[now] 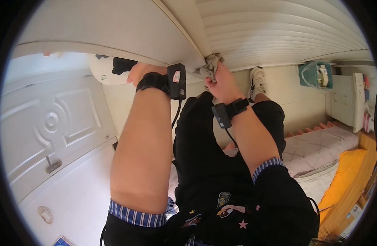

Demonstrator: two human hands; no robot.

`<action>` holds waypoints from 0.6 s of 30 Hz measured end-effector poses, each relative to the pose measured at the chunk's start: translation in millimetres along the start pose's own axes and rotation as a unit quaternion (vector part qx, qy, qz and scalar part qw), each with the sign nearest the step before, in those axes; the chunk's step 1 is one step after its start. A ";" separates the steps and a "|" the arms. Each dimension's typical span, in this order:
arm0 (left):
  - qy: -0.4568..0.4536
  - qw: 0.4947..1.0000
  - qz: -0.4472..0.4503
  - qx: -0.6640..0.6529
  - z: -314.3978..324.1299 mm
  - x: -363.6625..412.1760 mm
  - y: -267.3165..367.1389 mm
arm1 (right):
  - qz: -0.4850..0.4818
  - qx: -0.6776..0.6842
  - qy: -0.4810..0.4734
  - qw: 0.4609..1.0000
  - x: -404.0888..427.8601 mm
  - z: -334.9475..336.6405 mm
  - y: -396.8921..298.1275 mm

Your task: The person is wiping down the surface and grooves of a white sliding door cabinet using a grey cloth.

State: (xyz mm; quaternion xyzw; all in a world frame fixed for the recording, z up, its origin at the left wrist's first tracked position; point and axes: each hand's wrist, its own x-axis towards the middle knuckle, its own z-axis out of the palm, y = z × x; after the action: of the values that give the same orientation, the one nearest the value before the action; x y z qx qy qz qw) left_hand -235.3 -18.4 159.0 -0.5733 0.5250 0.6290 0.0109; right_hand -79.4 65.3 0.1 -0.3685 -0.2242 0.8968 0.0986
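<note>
My right hand [224, 82] grips a crumpled grey cloth [211, 65]. The cloth is pressed to the corner where a smooth white panel [108, 23] meets a white slatted panel [268, 27]. At the lower edge of the smooth panel is my left hand [146, 71], largely hidden by that edge and by the black device strapped to the wrist [176, 81]. What its fingers do there cannot be seen. A second black device [222, 115] is strapped on my right wrist.
To the left stands a white moulded door [51, 121] with a handle [54, 166]. A lined teal bin [308, 77] sits by a white cabinet [342, 97] at right. A bed [317, 147] with an orange pillow [340, 176] lies behind my legs. My shoe [257, 83] is near the slatted panel.
</note>
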 end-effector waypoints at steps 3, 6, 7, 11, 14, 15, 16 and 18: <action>0.005 1.000 0.015 -0.008 -4.3 5.9 12.2 | 0.087 0.057 0.084 0.991 0.0 31.5 -12.4; 0.001 1.000 0.004 0.000 6.3 10.1 -3.7 | 0.084 0.039 0.076 0.993 -28.5 34.7 -40.5; 0.005 1.000 0.009 -0.007 4.7 11.8 2.1 | 0.087 0.025 0.059 0.994 -41.9 50.3 -46.5; 0.014 1.000 0.008 -0.017 4.2 17.7 9.6 | 0.038 -0.009 -0.059 0.998 -88.8 92.0 -78.7; 0.017 1.000 -0.001 -0.013 7.9 12.4 4.4 | 0.002 -0.061 -0.077 0.995 -95.5 99.2 -88.6; 0.015 1.000 -0.006 -0.011 8.7 13.8 1.3 | 0.000 -0.075 -0.056 0.996 -95.1 100.7 -89.0; 0.017 1.000 -0.008 -0.009 9.5 17.3 -1.4 | 0.001 -0.078 -0.055 0.995 -90.5 97.0 -87.8; -0.016 1.000 -0.002 -0.012 6.6 15.1 2.8 | 0.017 -0.062 -0.058 0.996 -73.3 86.5 -78.0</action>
State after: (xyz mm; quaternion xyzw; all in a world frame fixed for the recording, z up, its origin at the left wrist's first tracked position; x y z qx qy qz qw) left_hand -246.9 -24.1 148.3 -0.5643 0.5159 0.6444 0.0138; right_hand -87.6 80.3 136.6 -0.3254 -0.2785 0.9024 0.0471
